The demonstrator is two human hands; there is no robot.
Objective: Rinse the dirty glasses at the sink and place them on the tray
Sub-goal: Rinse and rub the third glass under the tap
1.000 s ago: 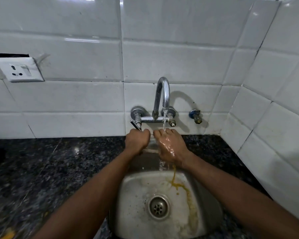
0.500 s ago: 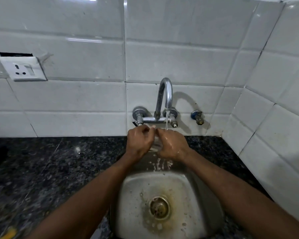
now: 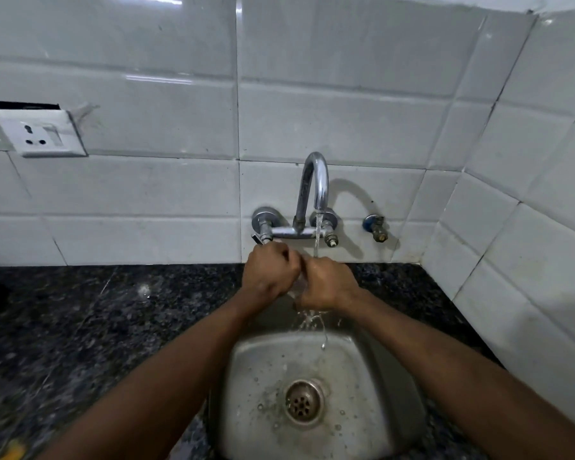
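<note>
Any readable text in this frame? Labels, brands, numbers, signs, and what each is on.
None readable.
Wall socket: plain white plate, no print visible.
Tap and side valve: no brand mark shows.
Sink and drain strainer: no stamp visible.
Glass gripped between left hand and right hand: mostly hidden, no marking shows.

no readable text, labels, brands or numbers anywhere

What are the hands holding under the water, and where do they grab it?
A clear glass, mostly hidden; the left hand and right hand wrap its sides.
</note>
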